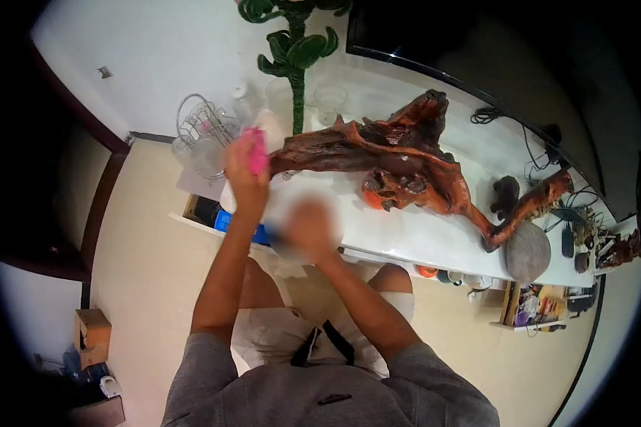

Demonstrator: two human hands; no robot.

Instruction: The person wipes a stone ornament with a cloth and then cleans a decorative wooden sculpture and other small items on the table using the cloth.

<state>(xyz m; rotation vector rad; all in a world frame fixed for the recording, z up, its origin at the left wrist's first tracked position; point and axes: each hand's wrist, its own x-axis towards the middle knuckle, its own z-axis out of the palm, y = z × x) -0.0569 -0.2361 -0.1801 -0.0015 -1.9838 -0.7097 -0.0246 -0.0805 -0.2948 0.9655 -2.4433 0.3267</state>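
My left hand is closed around a bright pink cloth at the left end of the white cabinet top. Right beside it is the narrow end of a large, glossy brown driftwood piece, which stretches to the right along the cabinet. My right hand is near the cabinet's front edge, below the driftwood. A round blurred patch covers it, so its fingers and anything in them cannot be made out. Behind the cloth stands a green plant-like ornament with curled leaves.
A wire glass rack stands at the cabinet's left end, near glass bowls. A large dark television overhangs the back. Rightward are a round wooden disc, a dark figurine and cables. Open drawers jut out at the front.
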